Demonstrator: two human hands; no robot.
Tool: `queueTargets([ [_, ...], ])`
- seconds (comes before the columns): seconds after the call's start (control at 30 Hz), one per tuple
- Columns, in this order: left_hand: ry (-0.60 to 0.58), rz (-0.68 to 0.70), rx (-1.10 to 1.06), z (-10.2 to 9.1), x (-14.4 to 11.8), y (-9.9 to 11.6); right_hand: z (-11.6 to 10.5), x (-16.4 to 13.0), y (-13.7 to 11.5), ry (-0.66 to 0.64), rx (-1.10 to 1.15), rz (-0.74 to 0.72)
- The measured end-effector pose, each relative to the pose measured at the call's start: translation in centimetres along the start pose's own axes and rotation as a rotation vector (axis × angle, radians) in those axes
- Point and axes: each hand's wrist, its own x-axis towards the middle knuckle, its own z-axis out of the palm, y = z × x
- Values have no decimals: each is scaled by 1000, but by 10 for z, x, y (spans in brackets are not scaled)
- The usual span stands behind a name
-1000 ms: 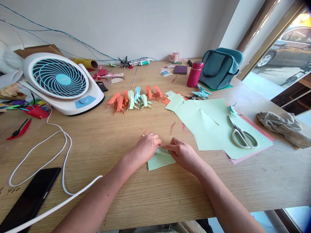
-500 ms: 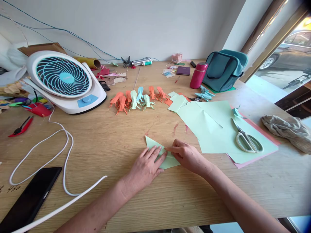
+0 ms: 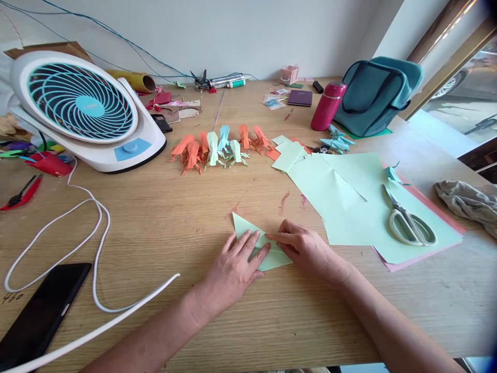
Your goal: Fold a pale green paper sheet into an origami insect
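Observation:
A folded triangle of pale green paper [image 3: 248, 226] lies on the wooden table in front of me. My left hand [image 3: 236, 259] rests flat on it with fingers spread, covering its lower left part. At the paper's right side, my right hand [image 3: 305, 246] is closed, with the index finger stretched along the upper edge and the thumb tucked below. The other fingers of that hand are curled under. Beyond the hands stands a row of folded paper insects, among them an orange one [image 3: 192, 155], a pale green one [image 3: 213, 149] and a blue one [image 3: 224, 139].
Large green sheets [image 3: 345, 207] lie to the right with scissors [image 3: 409, 223] on top. A pink flask [image 3: 328, 106] and a teal bag [image 3: 375, 98] stand behind. At left are a fan [image 3: 85, 109], a white cable [image 3: 104, 217] and a black phone [image 3: 44, 316].
The camera view has shifted slightly, so the background things appear larger and spread outward. Both hands stay on the green paper in nearly the same pose.

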Motion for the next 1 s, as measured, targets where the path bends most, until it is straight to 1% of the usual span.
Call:
queueTargets([
  [0.27, -34, -39, 9, -1, 0, 4, 0, 0, -1, 8, -22, -6],
  [0.4, -40, -34, 37, -3, 1, 4, -5, 4, -9, -38, -67, 24],
  [0.47, -44, -32, 42, -3, 1, 4, -6, 6, -14, -41, -81, 38],
  [0.53, -49, -32, 39, -3, 1, 4, -8, 8, -16, 7, -75, 40],
  [0.67, -59, -30, 30, -2, 1, 3, -10, 14, -12, 201, 52, 61],
  [0.73, -60, -33, 26, -2, 0, 2, -10, 18, -8, 275, 78, 78],
  [0.8, -59, -37, 20, -1, -1, 2, -9, 22, -5, 276, 75, 76],
  [0.9, -49, -40, 15, 0, -2, 2, -7, 25, -5, 216, 84, 38],
  [1.0, -48, -42, 13, 2, -3, 2, -10, 16, -6, 221, 80, -34],
])
